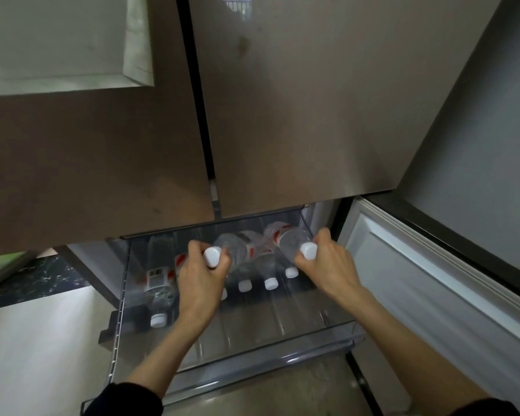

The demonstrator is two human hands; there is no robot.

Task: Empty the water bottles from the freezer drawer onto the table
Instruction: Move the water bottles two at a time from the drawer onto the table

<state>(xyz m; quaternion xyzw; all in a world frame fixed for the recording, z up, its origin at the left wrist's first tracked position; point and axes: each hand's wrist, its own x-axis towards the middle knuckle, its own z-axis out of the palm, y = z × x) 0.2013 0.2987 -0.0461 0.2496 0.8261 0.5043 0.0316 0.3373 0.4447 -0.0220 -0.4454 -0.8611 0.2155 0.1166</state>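
A clear plastic freezer drawer (252,352) is pulled out below the fridge doors. Several water bottles with white caps and red-and-white labels lie inside, caps toward me. My left hand (198,277) grips the neck of one bottle (233,246), raised above the others. On the right, my right hand (327,265) grips another bottle (291,240) by its neck, also lifted. One bottle (158,291) lies alone at the drawer's left side. Others (267,271) rest between my hands, partly hidden.
Two closed brown fridge doors (312,115) hang directly over the drawer's back. The open freezer door (433,280) stands to the right. A dark marble strip (36,277) and pale floor (42,340) lie to the left. The drawer's front half holds nothing.
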